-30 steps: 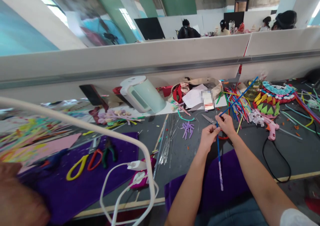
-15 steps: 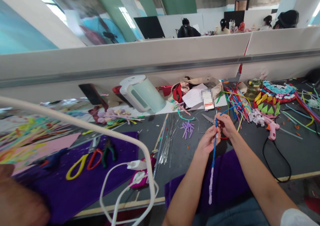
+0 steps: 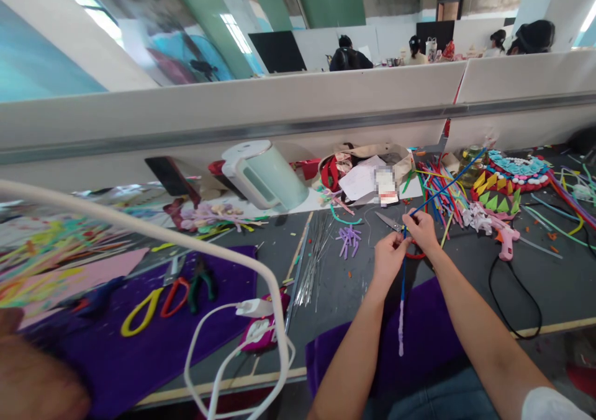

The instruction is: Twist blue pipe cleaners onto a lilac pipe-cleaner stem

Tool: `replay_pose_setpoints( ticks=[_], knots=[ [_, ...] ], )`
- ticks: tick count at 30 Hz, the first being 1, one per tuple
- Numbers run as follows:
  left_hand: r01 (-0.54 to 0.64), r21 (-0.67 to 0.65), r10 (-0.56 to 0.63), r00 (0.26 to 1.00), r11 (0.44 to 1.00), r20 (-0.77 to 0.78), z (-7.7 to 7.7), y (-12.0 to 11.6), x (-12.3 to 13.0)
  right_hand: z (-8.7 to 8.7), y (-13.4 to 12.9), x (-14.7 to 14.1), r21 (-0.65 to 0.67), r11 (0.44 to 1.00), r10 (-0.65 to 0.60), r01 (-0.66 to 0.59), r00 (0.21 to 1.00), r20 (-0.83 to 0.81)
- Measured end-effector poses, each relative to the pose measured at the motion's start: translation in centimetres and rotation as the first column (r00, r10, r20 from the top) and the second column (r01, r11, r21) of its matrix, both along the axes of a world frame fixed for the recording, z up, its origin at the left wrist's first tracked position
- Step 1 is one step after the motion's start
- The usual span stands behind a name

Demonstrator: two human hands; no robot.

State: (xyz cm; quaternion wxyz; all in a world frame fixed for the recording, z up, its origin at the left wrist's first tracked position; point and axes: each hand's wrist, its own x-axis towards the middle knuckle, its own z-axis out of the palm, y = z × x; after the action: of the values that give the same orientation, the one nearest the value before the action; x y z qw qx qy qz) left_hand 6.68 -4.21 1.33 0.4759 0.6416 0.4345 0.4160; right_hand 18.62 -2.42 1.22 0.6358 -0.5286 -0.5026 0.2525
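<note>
My left hand [image 3: 390, 257] pinches a thin blue stem [image 3: 403, 283] that hangs down and ends in a pale lilac wrapped part. My right hand [image 3: 420, 231], just right of it and a little higher, pinches the upper part of the stem. From there a blue strip [image 3: 454, 181] stretches up to the right. Scissors [image 3: 390, 221] lie open on the table behind my hands, their red handle partly hidden by my right hand. Short purple pieces [image 3: 349, 241] lie left of my hands, beside a bundle of silvery wires [image 3: 313, 265].
A mint kettle [image 3: 267, 175] stands behind. Coloured strips [image 3: 440, 190] and a pink glue gun [image 3: 507, 237] are at right. A white lamp arm or tube [image 3: 186, 234] crosses the left side, over a purple cloth [image 3: 153, 321]. A person's blurred arm [image 3: 37, 370] is at lower left.
The blue strip now reaches far up to the right in a straight line. The hanging stem has turned more upright and moved up slightly. Both hands still pinch.
</note>
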Motion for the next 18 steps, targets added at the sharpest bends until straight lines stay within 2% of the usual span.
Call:
replay_pose_setpoints(
  ticks=[3, 6, 8, 12, 16, 18],
  knots=[
    [0.019, -0.05, -0.016, 0.998, 0.999, 0.061, 0.0, 0.0, -0.2, 0.2, 0.0, -0.2, -0.001, 0.994, 0.108, -0.11, 0.979, -0.172],
    [0.075, -0.181, -0.038, 0.978, 0.981, 0.204, 0.2, 0.0, -0.4, 0.4, -0.1, -0.4, -0.016, 0.977, 0.193, -0.213, 0.911, -0.366],
    [0.139, -0.283, -0.047, 0.951, 0.949, 0.307, 0.3, 0.1, -0.5, 0.6, -0.1, -0.5, -0.028, 0.966, 0.213, -0.255, 0.859, -0.466],
    [0.367, -0.442, -0.074, 0.83, 0.819, 0.552, 0.2, 0.3, -0.7, 0.9, -0.3, -0.6, -0.037, 0.942, 0.241, -0.333, 0.75, -0.616],
    [0.593, -0.417, -0.124, 0.664, 0.689, 0.738, 0.0, 0.3, -0.7, 1.1, -0.6, -0.9, -0.018, 0.92, 0.278, -0.391, 0.686, -0.672],
    [0.618, -0.416, -0.13, 0.646, 0.667, 0.752, -0.1, 0.3, -0.7, 1.0, -0.6, -1.1, -0.001, 0.926, 0.283, -0.377, 0.696, -0.66]
  ],
)
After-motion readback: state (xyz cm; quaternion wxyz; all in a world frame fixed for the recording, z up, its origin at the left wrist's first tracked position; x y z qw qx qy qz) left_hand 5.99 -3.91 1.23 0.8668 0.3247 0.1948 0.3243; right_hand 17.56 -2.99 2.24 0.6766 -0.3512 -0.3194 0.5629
